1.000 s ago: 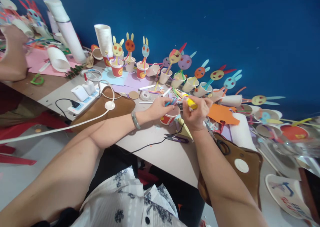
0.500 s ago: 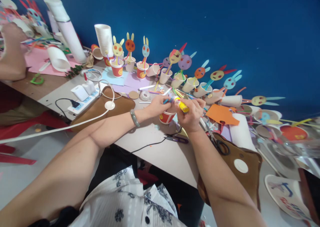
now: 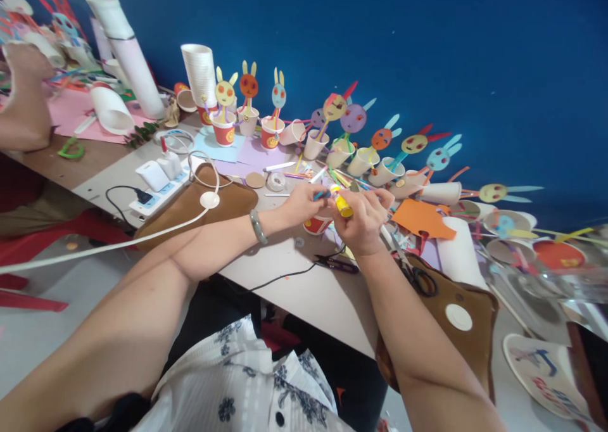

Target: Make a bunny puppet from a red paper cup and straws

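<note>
My right hand (image 3: 365, 220) grips a short yellow tube with a white band, which looks like a glue stick (image 3: 341, 203). Its upper end points away from me, toward my left hand (image 3: 301, 205). The left fingers are pinched on a small blue strip, probably paper (image 3: 319, 195); part of it is hidden by the fingers. Both hands are close together over the table, almost touching. Below them stands a red and white paper cup (image 3: 313, 225), partly covered by the hands.
Paper cups with rabbit-faced figures (image 3: 225, 94) line the blue wall. A power strip (image 3: 161, 194) with cables lies to the left. Scissors (image 3: 420, 279) rest on a brown pad (image 3: 468, 349) at right. Another person's arm (image 3: 26, 102) is at far left.
The yellow tube has tipped steeper, its lower end shifting slightly left in my right hand. My left hand stays pinched on the blue strip, nearly in place.
</note>
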### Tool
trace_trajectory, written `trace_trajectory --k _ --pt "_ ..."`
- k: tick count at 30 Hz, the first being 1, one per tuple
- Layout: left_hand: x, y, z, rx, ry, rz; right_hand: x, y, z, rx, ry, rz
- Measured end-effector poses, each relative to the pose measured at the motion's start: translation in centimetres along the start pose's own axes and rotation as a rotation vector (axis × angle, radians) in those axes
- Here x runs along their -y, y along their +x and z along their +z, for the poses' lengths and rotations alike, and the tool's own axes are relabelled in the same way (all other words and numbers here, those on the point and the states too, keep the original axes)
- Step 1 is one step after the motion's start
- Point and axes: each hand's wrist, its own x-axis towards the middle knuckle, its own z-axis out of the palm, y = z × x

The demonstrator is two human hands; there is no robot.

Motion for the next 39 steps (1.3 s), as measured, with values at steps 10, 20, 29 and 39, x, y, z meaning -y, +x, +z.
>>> trace_trajectory --k 10,20,29,39 --pt "-0.1 0.0 0.0 -0.03 0.024 0.013 -0.7 -0.1 -0.4 -0.082 0.044 -0.032" --pt "-0.3 0.1 -0.1 -0.03 0.037 -0.021 -0.2 0.1 -0.1 -0.114 -0.005 0.006" --pt "-0.9 0.3 -0.5 -0.054 0.032 -0.03 -0.5 -0.3 0.2 0.001 0.059 0.09" --pt "-1.3 -0.1 -0.4 -0.04 0.032 -0.068 -1.0 1.1 -0.9 -0.244 0.164 0.401"
